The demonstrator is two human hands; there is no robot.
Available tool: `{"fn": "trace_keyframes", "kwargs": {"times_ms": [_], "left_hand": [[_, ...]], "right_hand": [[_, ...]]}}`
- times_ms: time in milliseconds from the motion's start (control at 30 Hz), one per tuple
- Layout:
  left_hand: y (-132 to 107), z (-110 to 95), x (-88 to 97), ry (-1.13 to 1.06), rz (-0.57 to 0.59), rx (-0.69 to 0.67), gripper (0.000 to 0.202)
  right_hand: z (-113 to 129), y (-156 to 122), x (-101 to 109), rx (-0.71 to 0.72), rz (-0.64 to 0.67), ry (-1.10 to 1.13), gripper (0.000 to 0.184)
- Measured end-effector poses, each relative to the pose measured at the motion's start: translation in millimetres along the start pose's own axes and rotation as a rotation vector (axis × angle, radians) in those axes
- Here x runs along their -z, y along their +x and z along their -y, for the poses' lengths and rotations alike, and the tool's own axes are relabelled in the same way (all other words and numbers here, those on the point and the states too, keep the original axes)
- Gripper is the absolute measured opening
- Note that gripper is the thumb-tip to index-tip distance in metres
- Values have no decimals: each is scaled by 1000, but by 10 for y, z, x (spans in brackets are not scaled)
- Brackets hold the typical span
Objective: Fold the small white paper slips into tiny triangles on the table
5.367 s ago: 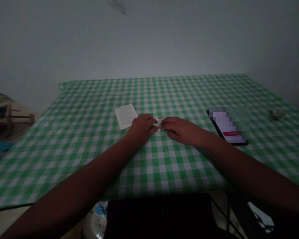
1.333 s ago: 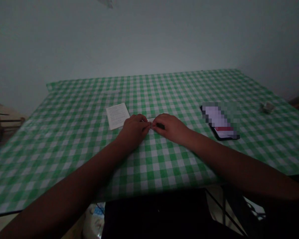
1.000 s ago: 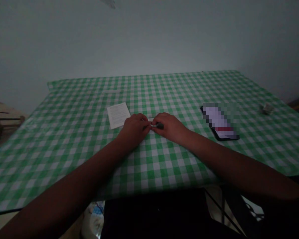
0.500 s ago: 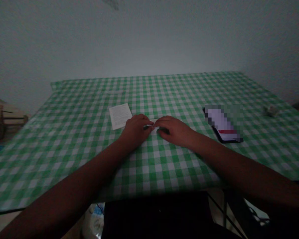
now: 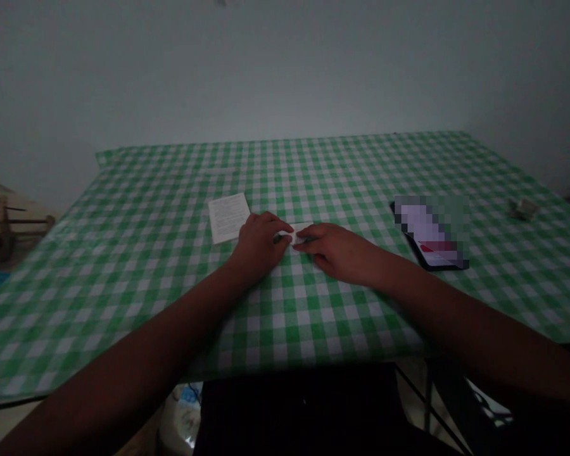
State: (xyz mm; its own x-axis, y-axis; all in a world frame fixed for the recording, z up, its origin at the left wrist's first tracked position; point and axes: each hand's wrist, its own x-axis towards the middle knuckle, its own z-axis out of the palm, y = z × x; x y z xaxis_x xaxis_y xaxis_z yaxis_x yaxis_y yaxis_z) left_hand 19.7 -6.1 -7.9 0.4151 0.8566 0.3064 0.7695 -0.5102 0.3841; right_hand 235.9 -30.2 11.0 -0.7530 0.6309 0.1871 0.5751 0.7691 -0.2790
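My left hand (image 5: pixel 261 244) and my right hand (image 5: pixel 335 250) lie side by side on the green and white checked tablecloth (image 5: pixel 171 278). Their fingertips meet over a small white folded paper piece (image 5: pixel 298 231), which they mostly hide. Both hands have curled fingers pinching or pressing this piece against the table. The light is dim, so the shape of the piece stays unclear. A white printed sheet (image 5: pixel 228 217) lies flat just left of my left hand.
A dark phone (image 5: pixel 430 235) with a lit screen lies to the right of my right hand. A small crumpled object (image 5: pixel 525 208) sits near the right edge. Wooden furniture (image 5: pixel 9 225) stands on the floor at left. A pale wall rises behind the table.
My hands stayed together over the small paper piece, with the fingers shifting slightly. The view drifted a little.
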Motion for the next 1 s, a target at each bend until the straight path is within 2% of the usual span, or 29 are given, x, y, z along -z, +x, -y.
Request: {"fn": "trace_keyframes", "kwargs": {"times_ms": [367,600,1000], "left_hand": [[34,64,23,86,-10,57,17],[37,57,26,112,-2,42,23],[-13,-73,84,181,54,122,14]], "right_hand": [[32,-7,35,-27,13,9,41],[59,19,20,34,46,-128,43],[17,-1,8,50,20,-80,42]]}}
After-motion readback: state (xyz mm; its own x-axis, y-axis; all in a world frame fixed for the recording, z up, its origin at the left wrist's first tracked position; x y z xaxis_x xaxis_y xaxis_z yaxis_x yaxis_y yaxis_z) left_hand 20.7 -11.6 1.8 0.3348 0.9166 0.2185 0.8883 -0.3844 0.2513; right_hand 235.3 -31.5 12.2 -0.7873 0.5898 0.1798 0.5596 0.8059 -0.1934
